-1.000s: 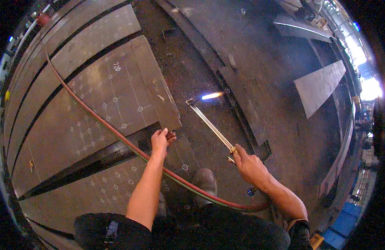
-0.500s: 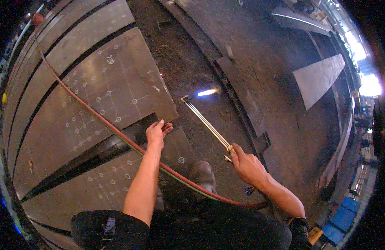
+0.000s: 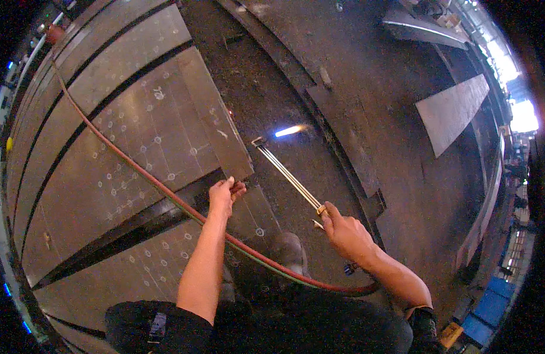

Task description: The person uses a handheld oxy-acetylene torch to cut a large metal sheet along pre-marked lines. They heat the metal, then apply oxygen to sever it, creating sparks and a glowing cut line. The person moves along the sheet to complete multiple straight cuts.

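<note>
In my right hand (image 3: 349, 236) is the handle of a cutting torch (image 3: 290, 177), with the fingers wrapped round it. Its slim brass-coloured tubes run up and left to an angled head, and a blue-white flame (image 3: 289, 131) burns to the right of that head. My left hand (image 3: 223, 197) is at the near right corner of a chalk-marked steel plate (image 3: 184, 106). Its fingers are curled with the thumb against them; whatever they may hold is hidden. A red and green hose pair (image 3: 160, 186) passes under my left forearm and across toward my right arm.
More marked steel plates (image 3: 131, 59) lie at the left with dark gaps between them. A tapered grey plate (image 3: 455, 113) lies at the right. My boot (image 3: 290, 253) stands below the torch. Blue boxes (image 3: 487, 307) and a yellow object (image 3: 451, 334) are at the lower right.
The torch, its flame and my right hand have shifted slightly left. My left hand has moved a little down in the picture, as the plates have. Both hands keep their finger positions.
</note>
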### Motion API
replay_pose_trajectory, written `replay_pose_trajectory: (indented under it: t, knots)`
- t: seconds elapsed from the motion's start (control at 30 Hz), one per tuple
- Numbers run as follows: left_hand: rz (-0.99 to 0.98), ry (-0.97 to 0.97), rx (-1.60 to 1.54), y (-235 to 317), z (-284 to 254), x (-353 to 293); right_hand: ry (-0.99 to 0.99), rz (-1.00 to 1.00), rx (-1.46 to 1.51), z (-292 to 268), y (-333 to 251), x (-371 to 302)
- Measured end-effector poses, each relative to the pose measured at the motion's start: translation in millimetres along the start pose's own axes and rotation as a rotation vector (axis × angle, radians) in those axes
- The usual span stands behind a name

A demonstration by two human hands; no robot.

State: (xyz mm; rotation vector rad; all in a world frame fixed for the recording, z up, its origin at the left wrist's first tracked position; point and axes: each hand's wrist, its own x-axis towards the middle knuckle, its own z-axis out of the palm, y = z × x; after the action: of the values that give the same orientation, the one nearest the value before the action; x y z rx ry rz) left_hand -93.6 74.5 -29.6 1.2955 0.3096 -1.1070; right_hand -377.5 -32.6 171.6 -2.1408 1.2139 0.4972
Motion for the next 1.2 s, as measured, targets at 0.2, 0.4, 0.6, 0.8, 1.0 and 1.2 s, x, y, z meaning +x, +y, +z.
replay_pose_trajectory:
  t: [0.2,0.4,0.6,0.8,1.0,1.2]
  knots:
    - [0.03,-0.012,0.055,4,-7,3,0.08,-0.101,-0.042,-19,-33,54]
    - [0.006,0.042,0.076,7,-7,-1,0.106,-0.128,0.016,-40,-70,116]
    - [-0.039,0.055,0.087,10,-1,-11,0.163,-0.285,-0.139,-52,-91,138]
    - [-0.027,0.039,0.083,7,-2,-13,0.146,-0.288,-0.127,-47,-90,143]
    - [-0.011,0.056,0.08,6,-5,-9,0.071,-0.148,0.125,-52,-91,145]
    - [0.418,-0.322,1.63,22,-9,-85,0.128,-0.089,0.206,-66,-66,149]
